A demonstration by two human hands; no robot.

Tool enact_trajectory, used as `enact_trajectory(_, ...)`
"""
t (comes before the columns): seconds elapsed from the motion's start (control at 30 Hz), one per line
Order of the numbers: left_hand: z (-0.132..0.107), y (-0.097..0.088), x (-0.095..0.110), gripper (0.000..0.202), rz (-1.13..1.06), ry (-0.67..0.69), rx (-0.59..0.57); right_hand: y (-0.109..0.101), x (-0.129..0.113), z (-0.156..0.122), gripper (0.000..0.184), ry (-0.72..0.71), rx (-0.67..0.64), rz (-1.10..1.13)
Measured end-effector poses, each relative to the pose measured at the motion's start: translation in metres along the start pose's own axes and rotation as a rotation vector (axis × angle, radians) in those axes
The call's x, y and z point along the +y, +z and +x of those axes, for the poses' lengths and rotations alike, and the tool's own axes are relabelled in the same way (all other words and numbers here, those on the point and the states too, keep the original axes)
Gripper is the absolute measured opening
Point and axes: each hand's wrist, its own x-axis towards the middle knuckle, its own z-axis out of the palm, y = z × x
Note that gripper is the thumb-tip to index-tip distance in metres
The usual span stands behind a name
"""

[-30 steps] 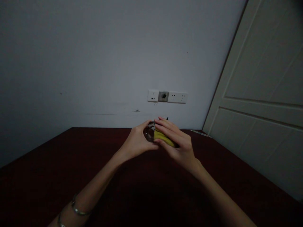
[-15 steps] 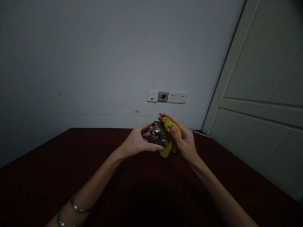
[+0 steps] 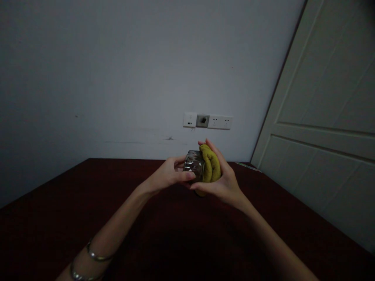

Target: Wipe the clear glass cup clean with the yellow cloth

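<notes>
Held above the dark red table [image 3: 117, 218] is a small clear glass [image 3: 194, 162] with a patterned, shiny wall. Its left side sits in my left hand [image 3: 170, 173], thumb on the near face and fingers behind. A folded yellow-green cloth [image 3: 211, 166] presses against the glass's right end. My right hand [image 3: 227, 181] is wrapped round the cloth, its thumb reaching left under the glass and its fingers over the far side. The glass's right end is hidden by the cloth.
A pale wall [image 3: 131, 78] rises behind the table, with a row of switches and sockets [image 3: 208, 121]. At right stands a white panelled door [image 3: 328, 117]. A flat, thin item [image 3: 247, 167] lies at the table's far right corner.
My right thumb has moved from on top of the cloth down below the glass. The cloth is now bunched against the glass's end, and my left thumb has shifted up onto its face.
</notes>
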Motion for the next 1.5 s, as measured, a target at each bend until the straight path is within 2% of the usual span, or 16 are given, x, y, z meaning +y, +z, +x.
enact_trajectory(0.07, -0.002, -0.005, -0.001, 0.074, 0.014, -0.009, -0.078, 0.001, -0.003, 0.001, 0.104, 0.071, 0.054, 0.067)
enact_trajectory(0.13, -0.005, -0.008, 0.000, 0.094, 0.106, -0.028, -0.082, 0.002, -0.005, 0.003, 0.099, 0.160, 0.100, 0.143)
enact_trajectory(0.27, -0.009, -0.006, 0.006, 0.122, 0.507, 0.045, 0.173, 0.003, -0.006, 0.007, 0.089, 0.290, 0.128, 0.220)
enact_trajectory(0.33, -0.009, -0.004, 0.007, 0.119, 0.681, 0.150, 0.246, 0.004, -0.006, 0.007, 0.085, 0.325, 0.123, 0.212)
enact_trajectory(0.43, -0.006, -0.002, 0.008, 0.097, 0.819, 0.302, 0.251, 0.005, -0.007, 0.008, 0.083, 0.355, 0.114, 0.203)
enact_trajectory(0.5, -0.005, -0.002, 0.008, 0.085, 0.852, 0.350, 0.244, 0.006, -0.006, 0.007, 0.085, 0.359, 0.104, 0.213)
enact_trajectory(0.6, -0.005, -0.002, 0.008, 0.082, 0.834, 0.343, 0.262, 0.010, -0.003, 0.004, 0.088, 0.324, 0.094, 0.245)
enact_trajectory(0.7, -0.005, -0.001, 0.007, 0.083, 0.769, 0.306, 0.291, 0.013, 0.001, -0.002, 0.085, 0.206, 0.114, 0.234)
enact_trajectory(0.87, -0.005, 0.000, 0.004, 0.084, 0.660, 0.303, 0.271, 0.015, 0.001, -0.009, 0.057, -0.002, 0.149, 0.012)
enact_trajectory(0.93, -0.005, 0.001, 0.003, 0.085, 0.672, 0.322, 0.262, 0.016, 0.000, -0.008, 0.046, 0.020, 0.226, -0.001)
enact_trajectory(1.0, -0.005, 0.003, 0.002, 0.086, 0.689, 0.338, 0.246, 0.016, 0.001, -0.005, 0.040, 0.108, 0.294, 0.054)
enact_trajectory(1.1, -0.006, 0.007, 0.003, 0.086, 0.681, 0.335, 0.222, 0.014, 0.003, -0.002, 0.038, 0.214, 0.306, 0.134)
enact_trajectory(1.17, -0.007, 0.009, 0.004, 0.086, 0.677, 0.321, 0.239, 0.012, 0.002, -0.002, 0.037, 0.160, 0.297, 0.111)
enact_trajectory(1.33, -0.006, 0.008, 0.002, 0.080, 0.667, 0.306, 0.288, 0.010, -0.010, -0.007, 0.036, -0.164, 0.180, -0.132)
enact_trajectory(1.4, -0.005, 0.006, 0.000, 0.079, 0.681, 0.321, 0.280, 0.011, -0.013, -0.006, 0.034, -0.178, 0.180, -0.160)
enact_trajectory(1.5, -0.005, 0.005, 0.000, 0.083, 0.730, 0.340, 0.245, 0.013, -0.010, -0.002, 0.028, -0.033, 0.279, -0.074)
